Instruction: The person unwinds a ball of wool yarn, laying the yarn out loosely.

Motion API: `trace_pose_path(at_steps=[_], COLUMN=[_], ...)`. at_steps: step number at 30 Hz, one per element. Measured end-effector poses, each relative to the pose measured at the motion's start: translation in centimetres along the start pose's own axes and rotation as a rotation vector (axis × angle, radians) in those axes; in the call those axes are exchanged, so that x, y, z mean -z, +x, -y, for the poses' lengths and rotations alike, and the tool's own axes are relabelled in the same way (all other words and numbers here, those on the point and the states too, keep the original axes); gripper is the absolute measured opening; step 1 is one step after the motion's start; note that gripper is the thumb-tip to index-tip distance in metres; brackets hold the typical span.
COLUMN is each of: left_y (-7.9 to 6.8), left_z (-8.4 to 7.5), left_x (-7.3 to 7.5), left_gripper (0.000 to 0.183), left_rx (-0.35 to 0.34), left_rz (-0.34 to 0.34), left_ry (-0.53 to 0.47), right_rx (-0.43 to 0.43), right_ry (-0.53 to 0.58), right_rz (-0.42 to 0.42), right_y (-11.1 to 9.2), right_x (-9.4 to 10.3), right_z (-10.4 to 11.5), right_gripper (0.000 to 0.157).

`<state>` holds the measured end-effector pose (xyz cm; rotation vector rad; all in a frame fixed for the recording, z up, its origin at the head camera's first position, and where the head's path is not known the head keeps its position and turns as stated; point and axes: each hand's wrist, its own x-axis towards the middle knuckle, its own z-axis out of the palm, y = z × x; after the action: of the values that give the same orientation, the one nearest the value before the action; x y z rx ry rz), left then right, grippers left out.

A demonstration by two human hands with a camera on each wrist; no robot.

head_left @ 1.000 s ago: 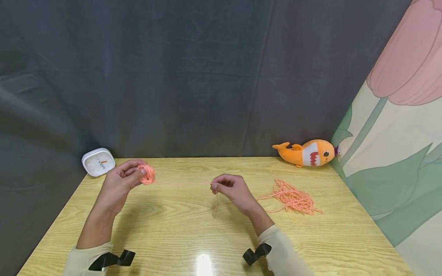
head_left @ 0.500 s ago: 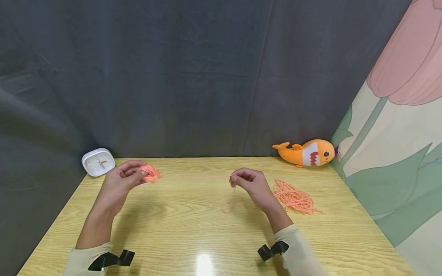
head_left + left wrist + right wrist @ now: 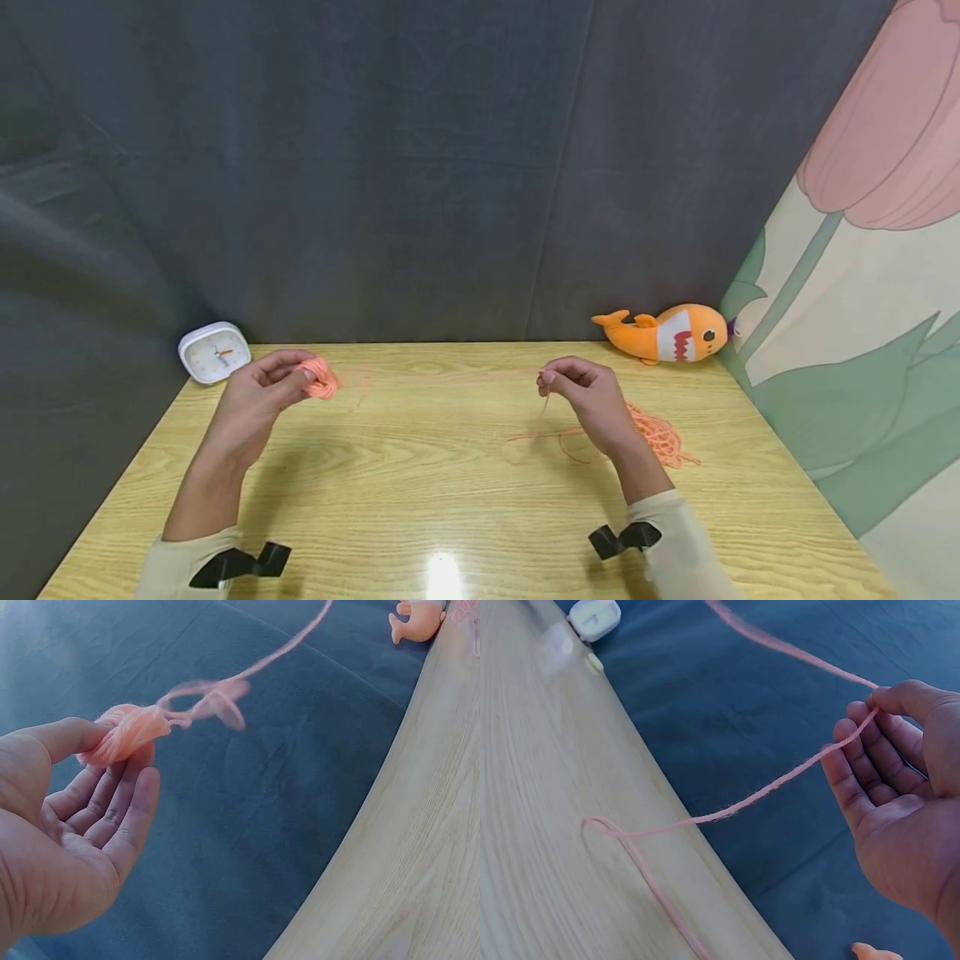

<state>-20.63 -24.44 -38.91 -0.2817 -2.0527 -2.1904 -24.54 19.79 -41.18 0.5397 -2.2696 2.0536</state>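
Note:
My left hand [image 3: 255, 408] pinches a small wound bundle of coral yarn [image 3: 322, 380] between thumb and fingers. In the left wrist view, blurred loose loops stick out from the bundle's end, and one strand leads away from it. Across from it, above the table's right half, my right hand [image 3: 592, 404] pinches a yarn strand [image 3: 769, 791] between thumb and forefinger. That strand stretches faintly between both hands, and its other side drops to the tabletop. A loose tangled pile of the same yarn [image 3: 662, 437] lies at the right, partly hidden behind my right hand and wrist.
The wooden table [image 3: 420, 500] ends at a dark curtain [image 3: 375, 167]. A white clock [image 3: 215, 353] stands at the back left corner. At the back right lies an orange plush shark [image 3: 663, 333], beside a wall painted with flowers [image 3: 862, 350].
My right hand has moved right and slightly away from me, widening the gap between the hands. The left hand stays in place; the bundle's loops have shifted. The right hand now partly covers the pile.

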Motion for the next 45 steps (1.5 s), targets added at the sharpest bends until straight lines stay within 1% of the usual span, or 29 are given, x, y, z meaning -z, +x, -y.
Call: trace_pose_path(at_steps=[6,12,19,26,32,35,39,45], left_y=[0.0,-0.1,-0.1,-0.2,-0.2,-0.2,-0.3,-0.2], left_z=[-0.1,-0.1,-0.2,-0.3,-0.3,-0.3,-0.3,-0.4], left_x=[0.1,0.2,0.4,0.7,0.9,1.0,1.0,0.9], left_gripper=[0.015,0.015,0.014,0.016,0.016,0.016,0.015,0.013], left_rx=[-0.009,-0.016,-0.017,-0.026,-0.026,-0.026,-0.024,-0.03], left_rz=[-0.002,-0.005,-0.02,-0.021,-0.023,-0.027,-0.029,-0.02], left_ry=[-0.014,-0.014,-0.025,-0.047,-0.059,-0.056,-0.051,-0.047], right_rx=[0.042,0.069,0.019,0.031,0.069,0.108,0.143,0.147], right_ry=[0.039,0.041,0.048,0.067,0.107,0.147,0.187,0.234], right_rz=[-0.017,-0.039,-0.12,-0.17,-0.205,-0.214,-0.246,-0.295], right_y=[-0.4,-1.0,-2.2,-3.3,-4.1,-4.4,-4.8,-5.6], right_x=[1.9,4.0,7.2,10.7,13.0,14.0,15.3,17.0], right_z=[0.2,0.5,1.0,1.1,0.6,0.1,-0.4,-0.8], right_gripper=[0.018,0.018,0.018,0.02,0.015,0.016,0.018,0.017])
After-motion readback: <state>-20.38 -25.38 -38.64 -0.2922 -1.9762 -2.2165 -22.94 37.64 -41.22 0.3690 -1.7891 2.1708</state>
